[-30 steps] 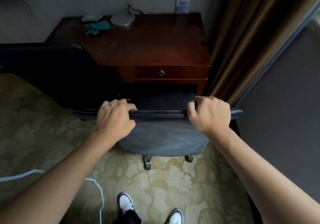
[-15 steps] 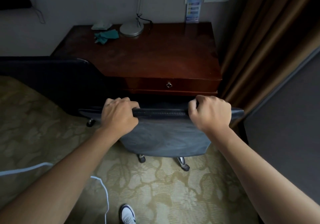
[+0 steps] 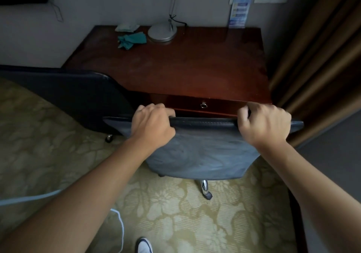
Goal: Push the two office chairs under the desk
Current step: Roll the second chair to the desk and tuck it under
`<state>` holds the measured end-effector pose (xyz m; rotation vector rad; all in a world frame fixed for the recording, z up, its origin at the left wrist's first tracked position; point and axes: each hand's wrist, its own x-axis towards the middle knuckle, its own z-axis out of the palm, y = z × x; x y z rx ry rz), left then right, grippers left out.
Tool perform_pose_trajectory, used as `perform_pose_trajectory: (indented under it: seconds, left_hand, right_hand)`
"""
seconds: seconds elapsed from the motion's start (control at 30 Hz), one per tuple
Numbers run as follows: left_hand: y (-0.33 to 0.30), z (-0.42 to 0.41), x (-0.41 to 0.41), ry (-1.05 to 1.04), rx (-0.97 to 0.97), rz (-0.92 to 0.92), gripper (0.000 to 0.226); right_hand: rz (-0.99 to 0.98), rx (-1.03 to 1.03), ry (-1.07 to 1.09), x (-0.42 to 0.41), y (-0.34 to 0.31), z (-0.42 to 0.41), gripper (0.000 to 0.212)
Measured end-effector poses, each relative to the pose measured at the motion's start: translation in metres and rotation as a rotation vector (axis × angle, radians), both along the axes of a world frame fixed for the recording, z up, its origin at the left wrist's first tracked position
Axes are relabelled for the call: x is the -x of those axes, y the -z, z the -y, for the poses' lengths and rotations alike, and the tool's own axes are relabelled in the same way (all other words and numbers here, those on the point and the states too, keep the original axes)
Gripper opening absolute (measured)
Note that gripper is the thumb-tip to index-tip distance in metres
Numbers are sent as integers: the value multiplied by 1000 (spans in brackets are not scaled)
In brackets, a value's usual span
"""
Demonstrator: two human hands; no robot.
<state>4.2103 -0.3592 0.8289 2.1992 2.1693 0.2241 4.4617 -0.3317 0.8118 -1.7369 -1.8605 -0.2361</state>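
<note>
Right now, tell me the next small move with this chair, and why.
Probably keep pushing straight forward. Both hands, left and right, grip the chair backrest's top edge, which is level with the desk front, below the drawer. One caster is on the carpet behind the backrest.

Single view, head-worn, wide-angle. Looks forward and steeply down from standing height. Faces desk (image 3: pixel 195 67) against wall, outlets at top edge, curtain (image 3: pixel 322 57) at right. Both forearms enter from bottom corners; left hand (image 3: pixel 153 125) and right hand (image 3: pixel 263 124) near frame centre, close to lens, on chair (image 3: pixel 201 151) back. Carpet (image 3: pixel 48 145) and shoe tip (image 3: pixel 144 246) at bottom edge. Straight lines bow toward edges. No second view to share scene.
</note>
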Motion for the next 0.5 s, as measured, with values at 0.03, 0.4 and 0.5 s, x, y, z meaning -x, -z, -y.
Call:
perform_pose_trajectory:
  seconds: [0.03, 0.4, 0.5]
  left_hand:
    - [1, 0, -2, -1, -10, 4, 28]
    - [4, 13, -38, -60, -26, 21, 32]
    - [4, 17, -41, -78, -23, 15, 33]
  right_hand:
    - [3, 7, -3, -3, 0, -2, 37]
    - [34, 95, -54, -31, -4, -10, 37]
    - [53, 153, -45, -32, -5, -7, 36]
